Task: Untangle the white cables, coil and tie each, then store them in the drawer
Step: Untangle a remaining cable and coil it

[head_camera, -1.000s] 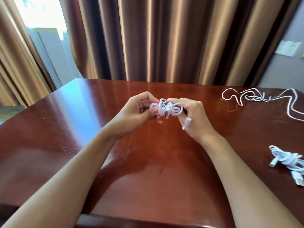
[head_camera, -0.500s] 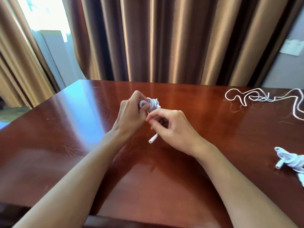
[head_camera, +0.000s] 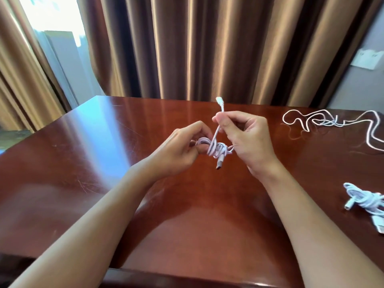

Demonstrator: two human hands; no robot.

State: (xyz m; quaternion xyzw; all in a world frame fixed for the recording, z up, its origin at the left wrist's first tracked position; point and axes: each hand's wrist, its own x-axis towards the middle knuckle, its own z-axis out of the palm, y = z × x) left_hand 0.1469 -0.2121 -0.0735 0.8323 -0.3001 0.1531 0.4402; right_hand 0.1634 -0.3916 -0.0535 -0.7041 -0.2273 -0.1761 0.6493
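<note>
Coil: small white coiled cable bundle (head_camera: 216, 149), held in the air above the glossy reddish-brown wooden table (head_camera: 187, 225).
Left hand (head_camera: 178, 148): fingers curled round the coil's left end.
Right hand (head_camera: 247, 138): pinches the free tail just above the coil, plug tip up.
Risk: slack tail or loosened left hold likely lets the wraps spring apart.
Right of coil: loose white cable (head_camera: 332, 121) far, tied white bundle (head_camera: 365, 200) near.

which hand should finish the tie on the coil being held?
Right, probably. The right hand already pinches the free cable end rising from the wrap, so it can pull it snug. The left hand grips the coiled cable, steadying it above the table.
</note>
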